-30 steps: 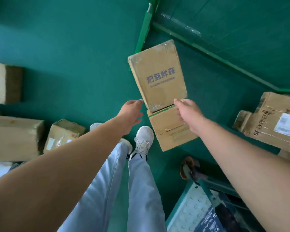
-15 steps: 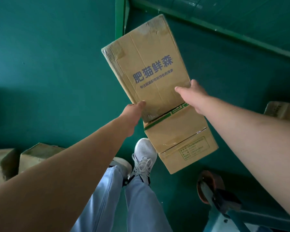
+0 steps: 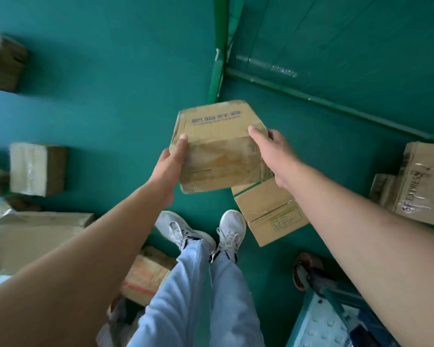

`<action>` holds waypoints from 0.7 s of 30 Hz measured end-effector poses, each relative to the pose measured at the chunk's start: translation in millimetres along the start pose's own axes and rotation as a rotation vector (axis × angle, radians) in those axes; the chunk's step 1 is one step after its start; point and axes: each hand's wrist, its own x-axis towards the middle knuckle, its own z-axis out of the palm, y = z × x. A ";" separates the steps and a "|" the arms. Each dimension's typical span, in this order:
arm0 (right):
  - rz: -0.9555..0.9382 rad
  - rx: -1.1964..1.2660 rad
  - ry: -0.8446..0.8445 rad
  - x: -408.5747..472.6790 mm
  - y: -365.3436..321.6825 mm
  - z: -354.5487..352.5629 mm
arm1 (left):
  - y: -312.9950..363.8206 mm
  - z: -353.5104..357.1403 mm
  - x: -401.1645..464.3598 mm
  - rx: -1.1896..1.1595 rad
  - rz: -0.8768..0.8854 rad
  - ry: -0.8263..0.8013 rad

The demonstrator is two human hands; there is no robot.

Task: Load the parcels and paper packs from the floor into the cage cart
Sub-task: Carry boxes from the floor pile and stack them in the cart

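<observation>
A brown cardboard parcel with blue print (image 3: 218,151) is lifted off the floor between both hands. My left hand (image 3: 172,161) grips its left side with the thumb on top. On the right side my right hand (image 3: 273,154) holds it, fingers over the top edge. Under it a second brown parcel with a green stripe (image 3: 271,211) lies on the green floor by my right shoe. The green cage cart frame (image 3: 219,58) stands just beyond the held parcel, its netted wall running to the right.
Several cardboard parcels lie on the floor at the left (image 3: 37,169) and lower left (image 3: 35,234). Taped SF Express parcels (image 3: 421,186) sit at the right. A blue-white trolley with a wheel (image 3: 308,271) stands at the lower right. My feet (image 3: 231,229) are below the parcel.
Both hands closed on the top parcel, lifted it off the striped one and tipped it so its end faces me. The camera has drawn back and more floor parcels show.
</observation>
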 end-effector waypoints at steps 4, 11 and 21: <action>0.105 0.191 -0.091 -96.5 -47.8 -11.8 | 37.2 -36.3 -92.8 -0.071 -0.052 -0.044; 0.268 0.401 -0.080 -302.3 -103.6 -68.0 | 98.4 -85.8 -293.5 -0.044 -0.041 -0.115; 0.385 0.684 -0.089 -483.2 -101.0 -99.9 | 116.4 -117.7 -445.6 0.201 0.095 -0.108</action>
